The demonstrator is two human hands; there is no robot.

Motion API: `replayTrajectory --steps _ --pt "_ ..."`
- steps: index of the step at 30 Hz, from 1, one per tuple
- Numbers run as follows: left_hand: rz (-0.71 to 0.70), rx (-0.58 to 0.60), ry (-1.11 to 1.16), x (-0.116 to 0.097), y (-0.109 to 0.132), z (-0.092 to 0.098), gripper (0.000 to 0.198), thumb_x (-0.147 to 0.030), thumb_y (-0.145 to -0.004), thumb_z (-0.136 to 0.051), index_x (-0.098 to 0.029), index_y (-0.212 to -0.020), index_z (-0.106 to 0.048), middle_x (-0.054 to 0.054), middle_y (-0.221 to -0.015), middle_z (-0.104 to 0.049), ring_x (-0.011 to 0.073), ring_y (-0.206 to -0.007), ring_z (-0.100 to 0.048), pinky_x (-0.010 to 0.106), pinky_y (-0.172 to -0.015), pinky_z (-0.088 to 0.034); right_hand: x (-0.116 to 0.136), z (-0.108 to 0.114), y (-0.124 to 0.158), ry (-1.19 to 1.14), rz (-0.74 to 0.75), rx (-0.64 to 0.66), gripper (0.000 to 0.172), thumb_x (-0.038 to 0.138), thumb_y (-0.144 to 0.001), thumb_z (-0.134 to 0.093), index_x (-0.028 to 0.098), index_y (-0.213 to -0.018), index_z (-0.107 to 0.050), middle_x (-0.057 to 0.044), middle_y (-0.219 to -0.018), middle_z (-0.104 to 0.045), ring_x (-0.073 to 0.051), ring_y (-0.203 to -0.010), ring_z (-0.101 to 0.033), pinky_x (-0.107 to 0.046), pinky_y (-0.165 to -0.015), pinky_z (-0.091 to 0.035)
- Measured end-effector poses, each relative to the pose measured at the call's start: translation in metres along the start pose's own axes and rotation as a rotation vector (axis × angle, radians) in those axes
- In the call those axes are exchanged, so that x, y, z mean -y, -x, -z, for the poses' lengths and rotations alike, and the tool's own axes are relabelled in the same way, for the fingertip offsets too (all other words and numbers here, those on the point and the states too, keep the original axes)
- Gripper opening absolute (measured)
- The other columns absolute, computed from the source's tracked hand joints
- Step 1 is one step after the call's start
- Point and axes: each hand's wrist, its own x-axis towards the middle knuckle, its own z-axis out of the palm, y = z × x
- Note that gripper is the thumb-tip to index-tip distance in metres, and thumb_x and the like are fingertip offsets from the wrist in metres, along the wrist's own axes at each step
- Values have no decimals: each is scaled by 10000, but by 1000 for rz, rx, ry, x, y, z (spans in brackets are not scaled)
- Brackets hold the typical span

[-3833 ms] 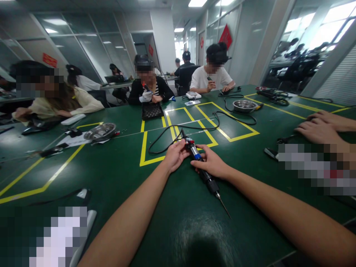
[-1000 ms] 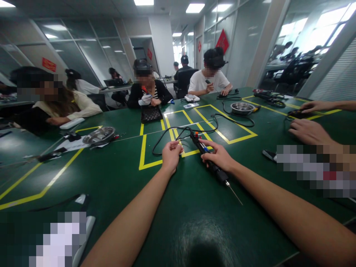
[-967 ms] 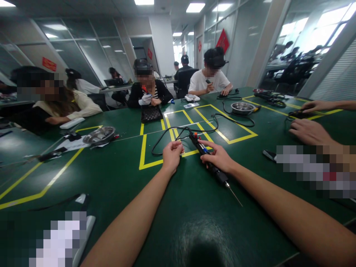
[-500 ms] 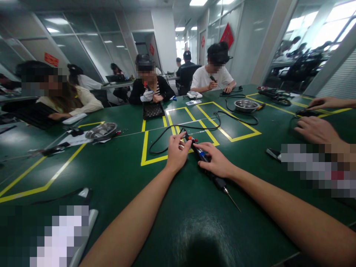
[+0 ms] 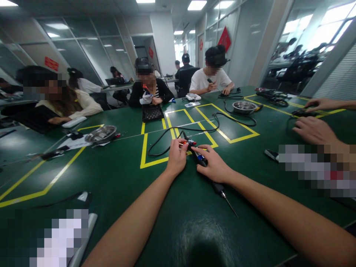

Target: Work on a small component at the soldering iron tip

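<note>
Corded electric screwdriver [image 5: 200, 159] held at middle of green table [image 5: 111, 185], bit [image 5: 230, 205] toward near right. Loosely wrapped by right hand [image 5: 214, 165], fingers half-curled. Left hand [image 5: 177, 157] almost pinched at far end; hold on orange piece [image 5: 184, 143] can't be told. Screwdriver best kept steady imo.

We see a slim black electric screwdriver [image 5: 201, 159], blue about the middle, with small red and orange parts at its rear end. It lies slantwise, that end towards the far edge of the bench [image 5: 119, 181]; its long, thin metal bit [image 5: 230, 206] points towards the near edge and somewhat right. Part of the body is covered from our view. We cannot tell whether the bit touches the surface. The black cable [image 5: 194, 129] loops loosely beyond the rear end.
</note>
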Motion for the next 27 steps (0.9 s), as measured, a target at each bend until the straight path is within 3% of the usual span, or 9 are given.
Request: replayTrajectory --steps 9,13,19,23,27 --pt "103 90 63 12 -3 0 283 -458 -908 -634 -196 -1010 -608 53 -992 -645 150 -758 -631 268 -652 -549 1 -1 1 -18 -16 -12 751 141 -754 -656 220 -1488 -518 -140 -1422 -469 -299 -1325 -491 -474 -1159 -385" --pt "155 72 119 16 -8 1 291 -474 -898 -635 -191 -957 -601 37 -935 -642 147 -714 -633 288 -636 -572 1 0 1 0 -18 -5 738 149 -762 -654 193 -1487 -523 -155 -1427 -459 -302 -1329 -488 -475 -1157 -387" --pt "310 -25 319 17 -9 -6 310 -391 -873 -693 -191 -1061 -549 55 -1025 -655 171 -875 -674 330 -752 -594 1 0 2 -28 18 -17 737 152 -772 -652 250 -1490 -518 -125 -1439 -467 -293 -1332 -491 -476 -1152 -392" --pt "421 102 551 13 -7 -9 292 -373 -896 -672 -179 -1093 -578 84 -1070 -687 177 -915 -689 355 -837 -572 1 -1 2 -16 32 -20 731 161 -775 -654 222 -1490 -519 -140 -1428 -481 -300 -1337 -493 -479 -1152 -394" --pt "457 194 616 8 -5 -7 277 -403 -893 -678 -161 -1018 -630 103 -1049 -713 198 -923 -701 371 -862 -561 0 -1 2 -26 39 -28 735 156 -768 -656 251 -1484 -522 -127 -1427 -487 -301 -1330 -499 -493 -1146 -397"
